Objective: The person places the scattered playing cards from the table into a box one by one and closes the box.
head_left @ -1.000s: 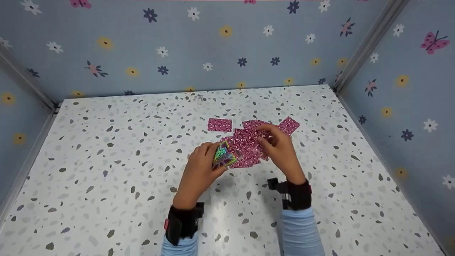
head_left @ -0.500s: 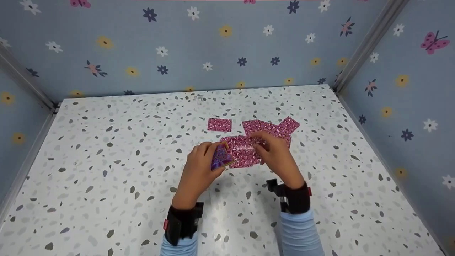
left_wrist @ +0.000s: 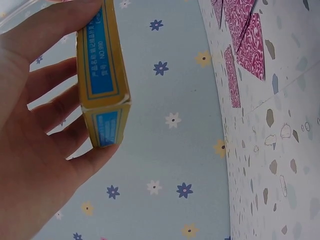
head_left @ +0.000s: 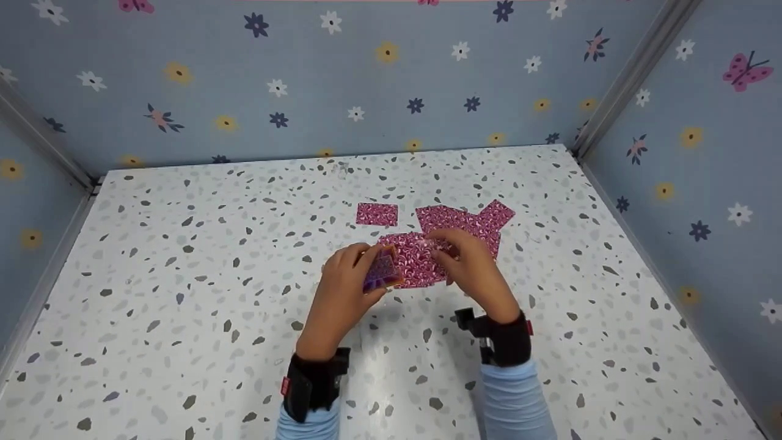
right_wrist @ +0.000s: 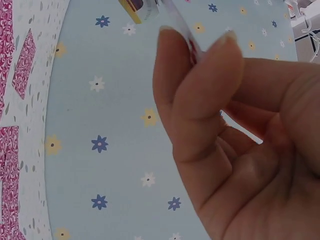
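Note:
My left hand (head_left: 345, 284) grips a gold and blue playing card box (left_wrist: 105, 65), the thumb on one side and the fingers on the other. In the head view the box shows a shiny purple face with a gold border. My right hand (head_left: 473, 266) pinches a playing card (right_wrist: 181, 22) between thumb and finger; the right wrist view shows it nearly edge-on, reaching toward the box. Beneath both hands lies a spread of pink-patterned cards (head_left: 455, 219), partly covered by the right hand.
One single pink card (head_left: 377, 214) lies apart behind the spread. Another card (head_left: 498, 214) sticks out at its right end. The speckled white table (head_left: 244, 305) is bounded by blue flowered walls (head_left: 391, 91) at the back and sides.
My right hand has moved a little left and toward me, bringing the pinched card closer to the box. The left hand stays almost in place; the box face has turned from bright green to purple.

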The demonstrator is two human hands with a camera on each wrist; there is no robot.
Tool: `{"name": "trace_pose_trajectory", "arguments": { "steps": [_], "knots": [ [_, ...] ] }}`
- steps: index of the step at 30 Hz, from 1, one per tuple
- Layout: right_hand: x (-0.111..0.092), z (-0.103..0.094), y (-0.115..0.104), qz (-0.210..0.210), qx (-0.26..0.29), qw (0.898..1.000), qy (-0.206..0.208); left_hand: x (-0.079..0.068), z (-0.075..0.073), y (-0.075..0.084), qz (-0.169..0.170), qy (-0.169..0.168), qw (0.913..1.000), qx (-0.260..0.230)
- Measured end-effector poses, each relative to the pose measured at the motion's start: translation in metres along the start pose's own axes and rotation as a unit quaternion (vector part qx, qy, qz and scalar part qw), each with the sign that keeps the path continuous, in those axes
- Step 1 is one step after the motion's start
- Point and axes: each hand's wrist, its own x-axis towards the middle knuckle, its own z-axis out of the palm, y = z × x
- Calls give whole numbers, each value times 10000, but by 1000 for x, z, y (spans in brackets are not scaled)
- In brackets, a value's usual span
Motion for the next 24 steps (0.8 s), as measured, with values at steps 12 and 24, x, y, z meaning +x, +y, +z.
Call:
{"name": "trace_pose_trajectory", "arguments": {
  "steps": [12, 24],
  "knots": [
    [1, 5, -2, -190, 14, 9997, 131, 0, -1, 0, 45, 34, 10000, -14],
    [3, 19, -9, 77, 418, 9991, 71, 2, 0, 3, 214, -47, 9997, -109]
  ]
}}
